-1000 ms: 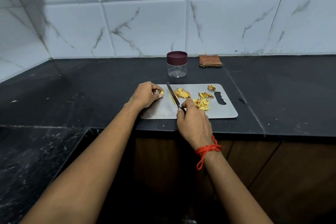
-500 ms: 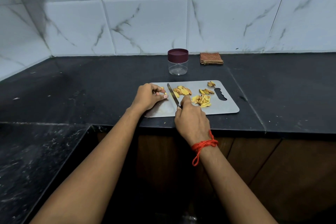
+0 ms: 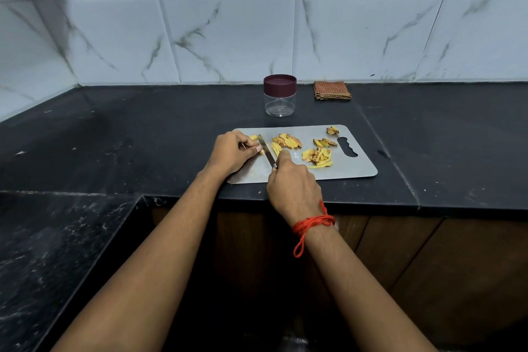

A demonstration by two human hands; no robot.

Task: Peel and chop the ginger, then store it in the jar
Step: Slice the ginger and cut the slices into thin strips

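A steel cutting board point(image 3: 351, 170) lies on the black counter. My left hand point(image 3: 233, 153) pinches a small piece of ginger point(image 3: 254, 138) against the board's left part. My right hand point(image 3: 293, 186) grips a knife point(image 3: 267, 151), its blade resting right beside my left fingertips. Peeled ginger slices point(image 3: 287, 141) and thin cut strips point(image 3: 317, 157) lie in the board's middle. Brown peel scraps point(image 3: 332, 131) sit near the board's handle slot. A clear jar point(image 3: 279, 96) with a maroon lid on it stands behind the board.
A folded brown cloth point(image 3: 332, 90) lies against the tiled wall, right of the jar. The counter's front edge point(image 3: 371, 203) runs just below the board, with wooden cabinet fronts under it. A lower black slab point(image 3: 57, 251) extends at the left.
The knife blade has moved left, closer to my left fingertips, and my left hand has shifted slightly on the ginger piece. The camera has tilted a little.
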